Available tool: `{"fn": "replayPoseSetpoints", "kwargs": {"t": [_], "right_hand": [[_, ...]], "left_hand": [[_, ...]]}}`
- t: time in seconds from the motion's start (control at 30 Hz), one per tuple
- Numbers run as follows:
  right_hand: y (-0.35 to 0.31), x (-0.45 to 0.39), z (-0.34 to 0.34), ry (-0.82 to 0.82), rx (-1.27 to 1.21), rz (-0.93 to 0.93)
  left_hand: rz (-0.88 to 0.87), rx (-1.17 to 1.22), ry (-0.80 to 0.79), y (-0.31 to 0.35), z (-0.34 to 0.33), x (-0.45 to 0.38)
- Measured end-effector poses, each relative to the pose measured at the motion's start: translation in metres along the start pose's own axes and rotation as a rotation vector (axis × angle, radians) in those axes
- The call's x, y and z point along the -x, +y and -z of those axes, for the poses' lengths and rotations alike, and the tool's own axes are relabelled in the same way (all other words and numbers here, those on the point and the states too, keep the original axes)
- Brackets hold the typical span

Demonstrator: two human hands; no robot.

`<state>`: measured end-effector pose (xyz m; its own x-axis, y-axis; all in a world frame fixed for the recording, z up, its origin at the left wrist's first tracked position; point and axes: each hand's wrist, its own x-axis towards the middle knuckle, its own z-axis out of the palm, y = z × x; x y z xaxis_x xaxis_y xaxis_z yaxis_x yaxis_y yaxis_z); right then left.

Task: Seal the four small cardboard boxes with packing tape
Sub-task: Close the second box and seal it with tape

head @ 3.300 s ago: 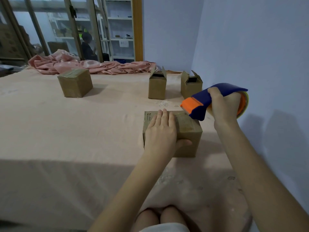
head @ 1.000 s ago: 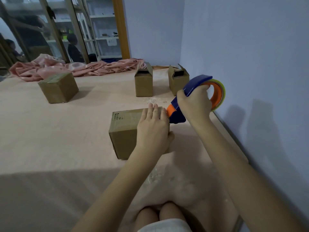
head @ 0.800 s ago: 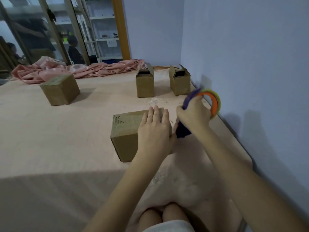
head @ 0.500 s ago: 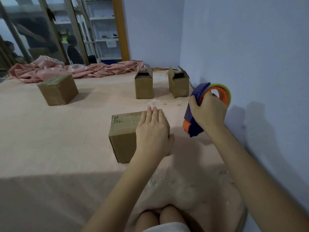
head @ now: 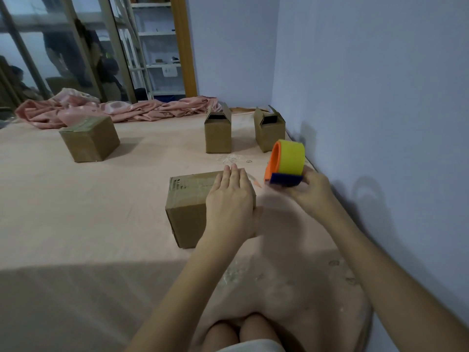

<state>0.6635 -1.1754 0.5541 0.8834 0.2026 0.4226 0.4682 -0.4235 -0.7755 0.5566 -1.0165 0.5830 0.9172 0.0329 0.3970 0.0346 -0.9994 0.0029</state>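
Taping of near cardboard box [head: 193,199], 1 of 4, on bench [head: 101,199].
Left hand [head: 232,199] flat on box top, fingers straight; right hand [head: 308,190] curled around tape dispenser [head: 285,163], just right of box, long axis running left-right.

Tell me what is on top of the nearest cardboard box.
The left hand lies flat on the right part of the nearest box; shiny tape shows along the bare top. What the hand covers cannot be seen.
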Motion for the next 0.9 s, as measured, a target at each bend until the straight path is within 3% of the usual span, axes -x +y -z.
{"fn": "replayPoseSetpoints", "kwargs": {"t": [0.17, 0.33, 0.43, 0.5, 0.6, 0.63, 0.73, 0.83, 0.9], "right_hand": [[0.007, 0.021, 0.000, -0.016, 0.001, -0.067], [0.011, 0.035, 0.011, -0.133, 0.038, -0.061], [0.020, 0.042, 0.011, -0.216, -0.062, -0.109], [0.019, 0.047, 0.011, -0.111, -0.110, -0.076], [-0.001, 0.057, 0.010, 0.291, -0.122, 0.132], [-0.012, 0.059, 0.009, 0.343, -0.125, 0.219], [-0.049, 0.060, -0.004, 0.168, -0.110, 0.396], [-0.079, 0.054, -0.027, -0.139, -0.167, 0.222], [-0.081, 0.048, -0.041, -0.255, -0.171, 0.091]], "left_hand": [[0.007, -0.001, 0.025, 0.001, -0.001, 0.003], [0.000, -0.008, -0.003, 0.000, -0.001, 0.001], [-0.004, -0.014, -0.021, -0.002, 0.000, 0.001], [-0.005, -0.013, -0.029, -0.001, 0.002, 0.000], [0.012, -0.013, -0.025, 0.001, 0.003, 0.000], [0.021, -0.014, -0.022, 0.002, 0.003, 0.001], [0.039, -0.005, -0.013, 0.003, 0.003, 0.003], [0.035, 0.015, -0.008, 0.002, 0.003, 0.005], [0.020, 0.022, -0.012, 0.002, 0.003, 0.006]]}}
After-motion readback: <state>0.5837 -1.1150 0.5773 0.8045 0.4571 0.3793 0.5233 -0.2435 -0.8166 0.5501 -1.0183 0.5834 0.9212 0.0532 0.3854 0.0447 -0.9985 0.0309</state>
